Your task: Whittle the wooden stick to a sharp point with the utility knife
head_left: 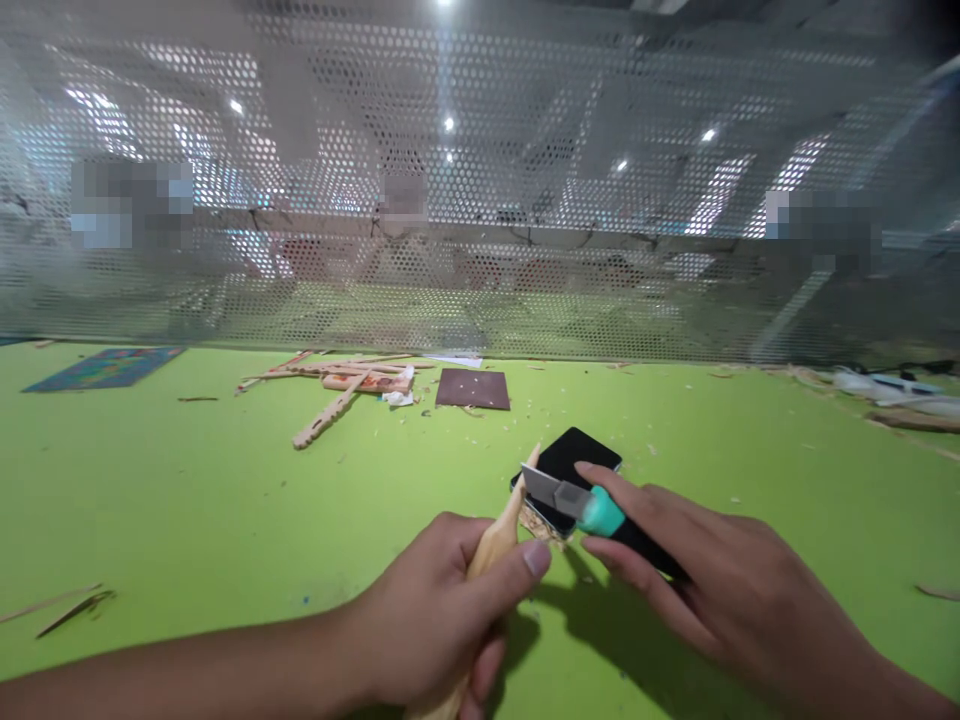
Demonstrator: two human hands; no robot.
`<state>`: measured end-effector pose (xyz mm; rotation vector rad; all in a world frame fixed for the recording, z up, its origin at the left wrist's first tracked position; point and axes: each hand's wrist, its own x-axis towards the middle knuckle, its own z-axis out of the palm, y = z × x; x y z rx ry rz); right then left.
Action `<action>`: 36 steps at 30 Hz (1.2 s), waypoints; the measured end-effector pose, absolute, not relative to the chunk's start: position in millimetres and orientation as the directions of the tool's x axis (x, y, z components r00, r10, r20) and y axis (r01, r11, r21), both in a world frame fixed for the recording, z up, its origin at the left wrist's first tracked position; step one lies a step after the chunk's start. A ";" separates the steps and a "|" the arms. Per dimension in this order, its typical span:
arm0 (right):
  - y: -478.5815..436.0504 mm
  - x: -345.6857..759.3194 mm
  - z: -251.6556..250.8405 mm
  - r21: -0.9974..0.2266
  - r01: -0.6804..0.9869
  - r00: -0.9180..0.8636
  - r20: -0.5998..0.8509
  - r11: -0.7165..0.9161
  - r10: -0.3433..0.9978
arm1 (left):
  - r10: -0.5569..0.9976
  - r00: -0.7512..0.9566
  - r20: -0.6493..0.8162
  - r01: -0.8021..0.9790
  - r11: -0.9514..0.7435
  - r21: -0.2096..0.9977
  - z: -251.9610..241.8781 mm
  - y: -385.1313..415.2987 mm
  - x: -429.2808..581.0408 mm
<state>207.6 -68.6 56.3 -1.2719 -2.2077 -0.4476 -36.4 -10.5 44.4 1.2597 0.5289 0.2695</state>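
A pale wooden stick (499, 541) with a whittled, tapered tip is gripped in my left hand (442, 610), the thumb lying along its side. The tip points up and away from me. My right hand (697, 560) is wrapped round a utility knife (600, 510) with a black and turquoise handle. Its blade lies against the stick just below the tip. Behind the blade a black smartphone (574, 455) rests on the green table (360, 530), partly covered by the knife and stick. A small heap of wood shavings (541, 525) sits at the phone's near edge.
A perforated metal screen (480, 290) stands along the table's far edge. Before it lie carved wooden sticks (330, 418), a brown sandpaper piece (472, 390) and a patterned sheet (105, 368). Wood slivers (75, 608) are at left, a plastic bag (892, 388) at far right.
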 end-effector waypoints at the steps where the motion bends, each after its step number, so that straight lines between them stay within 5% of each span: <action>1: -66.8 208.7 56.8 0.004 0.858 -0.414 0.597 0.513 0.688 | 0.448 0.869 -0.211 0.073 0.306 0.949 42.2 -8.7 -36.2; 11: -62.5 203.3 64.6 -0.088 0.794 -0.491 0.488 0.601 0.721 | 0.432 0.890 -0.145 -0.023 0.360 0.933 43.1 -7.6 -35.7; 23: -73.4 201.7 58.1 -0.160 0.743 -0.564 0.373 0.650 0.737 | 0.474 0.859 -0.191 0.109 0.195 0.975 56.6 -12.0 -38.0; 36: -76.8 189.3 65.3 0.120 0.819 -0.532 0.528 0.561 0.663 | 0.569 0.785 -0.245 0.220 0.112 0.969 56.6 -17.1 -38.7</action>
